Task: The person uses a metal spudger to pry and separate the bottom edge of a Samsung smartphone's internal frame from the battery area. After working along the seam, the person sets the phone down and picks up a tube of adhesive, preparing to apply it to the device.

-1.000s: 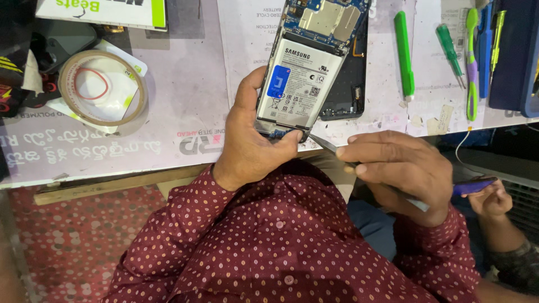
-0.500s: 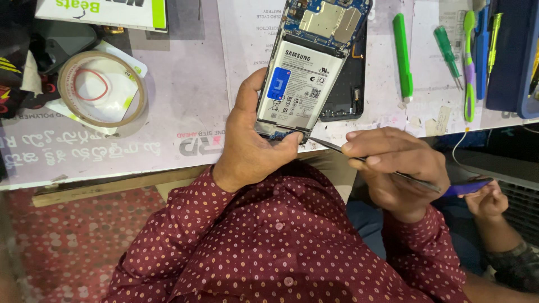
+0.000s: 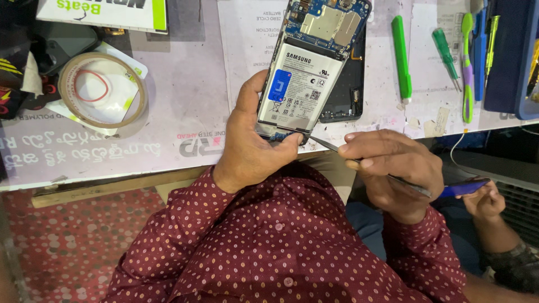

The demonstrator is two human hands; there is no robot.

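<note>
The person's left hand (image 3: pixel 252 151) is wrapped around the lower end of an opened phone (image 3: pixel 306 84), thumb pressed against its bottom edge and fingers curled behind it, so the phone stands tilted above the near edge of the workbench (image 3: pixel 185 95) with its white battery (image 3: pixel 297 90) and blue circuit board facing up. The right hand (image 3: pixel 396 168) has its fingers pinched shut around thin metal tweezers (image 3: pixel 331 147), whose tip meets the bottom corner of the phone just beside the left thumb. The tweezers' far end juts out past the right wrist. Under the phone, lying flat on the bench, is a dark back cover (image 3: pixel 345 95), partly hidden by it. Toward the left end of the bench sits a roll of clear tape (image 3: pixel 101 92) with a red rubber band inside its ring. Along the far right of the bench lie a green pry tool (image 3: pixel 401 56), a small green screwdriver (image 3: pixel 446 50) and a purple and green tool (image 3: pixel 467 73), side by side but apart from each other, near a dark blue tray (image 3: pixel 505 56). Below the bench edge at right, another person's hand (image 3: pixel 485 199) holds a blue object, well away from the work.
</note>
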